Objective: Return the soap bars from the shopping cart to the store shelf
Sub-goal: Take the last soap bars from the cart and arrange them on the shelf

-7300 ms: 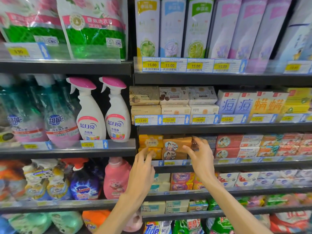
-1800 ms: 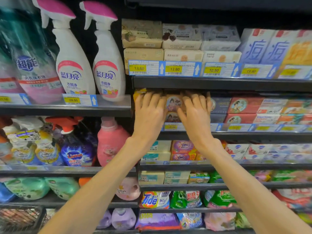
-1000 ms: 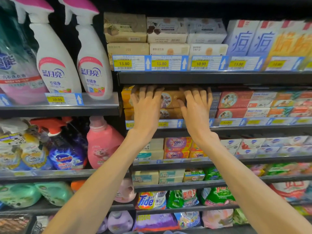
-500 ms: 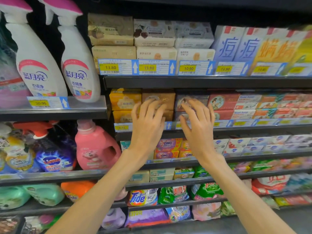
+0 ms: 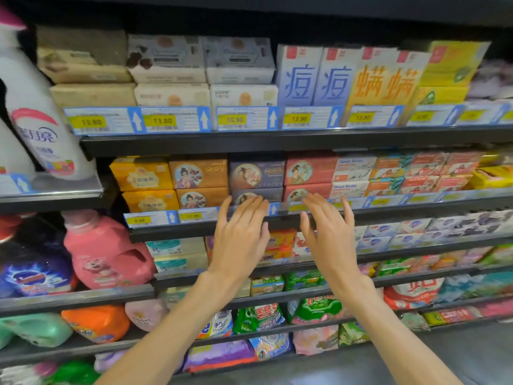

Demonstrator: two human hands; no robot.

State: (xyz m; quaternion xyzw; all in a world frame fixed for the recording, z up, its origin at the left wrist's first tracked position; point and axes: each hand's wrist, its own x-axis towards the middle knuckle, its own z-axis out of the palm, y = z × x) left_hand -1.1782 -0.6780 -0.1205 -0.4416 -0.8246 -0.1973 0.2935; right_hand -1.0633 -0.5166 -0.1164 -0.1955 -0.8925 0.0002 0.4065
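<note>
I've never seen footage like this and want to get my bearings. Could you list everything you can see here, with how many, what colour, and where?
orange soap boxes: two, stacked, middle shelf, left of centre
yellow soap boxes: two, stacked, left of the orange ones
purple-grey soap boxes: two, stacked, right of the orange ones
red soap boxes: two, stacked, further right
price tags: many, yellow on blue-white strips, along the shelf edges
white spray bottle: one in full view, pink-topped, far left
pink detergent jug: one, lower left shelf
blue-lettered white boxes: two, upper shelf
orange-lettered boxes: two, right of those
left hand: empty, fingers straight, before the shelf edge
right hand: empty, fingers spread, beside it
</note>
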